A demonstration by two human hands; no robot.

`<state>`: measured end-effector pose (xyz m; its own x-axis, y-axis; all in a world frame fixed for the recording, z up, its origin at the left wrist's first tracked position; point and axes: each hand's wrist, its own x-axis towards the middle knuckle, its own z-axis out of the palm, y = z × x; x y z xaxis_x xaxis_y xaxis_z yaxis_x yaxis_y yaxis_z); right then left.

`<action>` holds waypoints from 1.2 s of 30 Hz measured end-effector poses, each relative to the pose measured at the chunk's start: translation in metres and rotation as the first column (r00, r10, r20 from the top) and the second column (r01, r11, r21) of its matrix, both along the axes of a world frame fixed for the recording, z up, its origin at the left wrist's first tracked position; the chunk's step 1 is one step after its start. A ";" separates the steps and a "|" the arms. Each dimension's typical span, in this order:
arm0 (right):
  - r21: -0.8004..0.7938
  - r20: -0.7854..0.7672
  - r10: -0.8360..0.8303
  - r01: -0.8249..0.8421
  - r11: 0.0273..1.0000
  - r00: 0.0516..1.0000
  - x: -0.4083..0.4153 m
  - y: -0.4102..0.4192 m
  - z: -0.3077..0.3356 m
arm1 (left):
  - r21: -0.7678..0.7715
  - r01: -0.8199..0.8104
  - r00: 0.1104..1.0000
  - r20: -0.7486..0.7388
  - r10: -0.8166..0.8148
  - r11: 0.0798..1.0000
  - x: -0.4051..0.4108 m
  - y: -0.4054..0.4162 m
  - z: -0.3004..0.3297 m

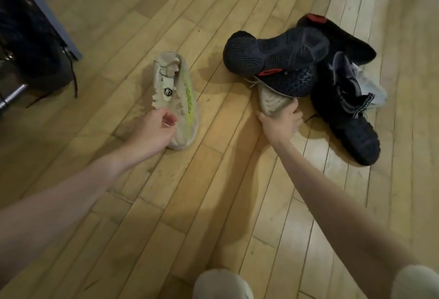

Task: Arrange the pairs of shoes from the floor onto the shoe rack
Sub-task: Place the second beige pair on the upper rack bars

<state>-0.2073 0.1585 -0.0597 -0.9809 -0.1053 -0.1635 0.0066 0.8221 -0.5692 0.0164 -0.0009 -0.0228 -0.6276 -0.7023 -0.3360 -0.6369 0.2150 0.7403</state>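
A beige knit sneaker [177,89] with a neon yellow stripe lies alone on the wooden floor. My left hand [155,130] hovers at its near end, fingers curled, holding nothing I can see. My right hand [281,122] grips the toe of the matching beige sneaker [270,101], which is mostly buried under a pile. On top of it lies a black sneaker [273,59] turned sole-up with red accents. Another black shoe [342,37] lies behind, and a dark high-top [349,118] sits to the right.
At the top left stands the shoe rack's grey frame [47,14] with a dark laced shoe [35,61] on it. A pale shoe [370,87] peeks from behind the pile. My knees [221,284] show at the bottom edge.
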 end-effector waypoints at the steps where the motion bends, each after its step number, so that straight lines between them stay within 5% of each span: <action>1: -0.007 0.024 -0.021 0.021 1.000 0.999 -0.002 -0.003 0.002 | -0.001 -0.007 1.000 0.009 0.007 1.000 0.000 -0.001 -0.001; 6: -0.216 0.117 -0.038 0.063 0.974 0.992 0.010 -0.020 0.020 | -0.038 -0.084 0.995 0.045 0.085 0.996 -0.004 -0.003 -0.013; 11: -0.498 0.316 -0.089 0.245 0.832 0.945 0.026 -0.024 0.065 | -0.277 -0.232 0.959 0.097 0.267 0.932 -0.009 -0.001 -0.019; 16: -0.683 0.475 0.043 0.337 0.648 0.879 0.049 -0.001 0.098 | -0.111 -0.219 0.961 0.147 0.234 0.969 -0.004 -0.017 -0.029; 19: -0.695 0.658 0.193 0.488 0.528 0.728 0.070 0.011 0.108 | -0.003 -0.319 0.945 0.075 0.318 0.948 0.000 -0.023 -0.030; 24: -0.649 0.720 0.300 0.453 0.612 0.626 0.103 0.021 0.091 | 0.092 -0.352 0.936 0.024 0.351 0.932 0.019 -0.024 -0.009; 36: -0.666 0.746 0.507 0.451 0.594 0.432 0.117 0.033 0.083 | 0.200 -0.278 0.960 0.099 0.263 0.939 0.106 -0.007 -0.012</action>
